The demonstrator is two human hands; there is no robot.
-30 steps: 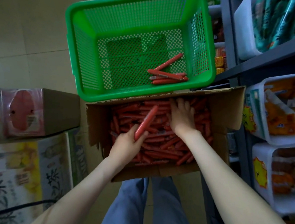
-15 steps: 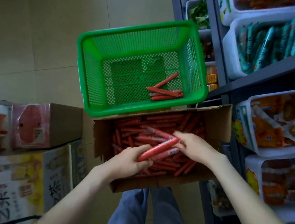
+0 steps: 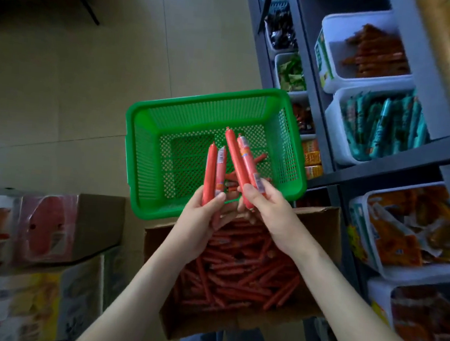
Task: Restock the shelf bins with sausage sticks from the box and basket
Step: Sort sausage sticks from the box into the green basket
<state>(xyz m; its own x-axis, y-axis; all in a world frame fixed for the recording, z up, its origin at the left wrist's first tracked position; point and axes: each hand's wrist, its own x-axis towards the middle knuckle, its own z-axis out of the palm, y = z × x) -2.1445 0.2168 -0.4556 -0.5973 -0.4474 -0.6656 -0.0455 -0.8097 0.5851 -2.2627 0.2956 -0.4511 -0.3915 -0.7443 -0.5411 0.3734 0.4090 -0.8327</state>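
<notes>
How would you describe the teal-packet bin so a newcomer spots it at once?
Find the dark shelf unit on the right. Just right of the green basket sits a white bin. It alone holds teal wrappers; its neighbours hold orange-brown snacks.

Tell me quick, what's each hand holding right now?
Left hand: closed, holding two red plastic-wrapped sausage sticks upright.
Right hand: closed, fingers pinching two more red sausage sticks.
</notes>
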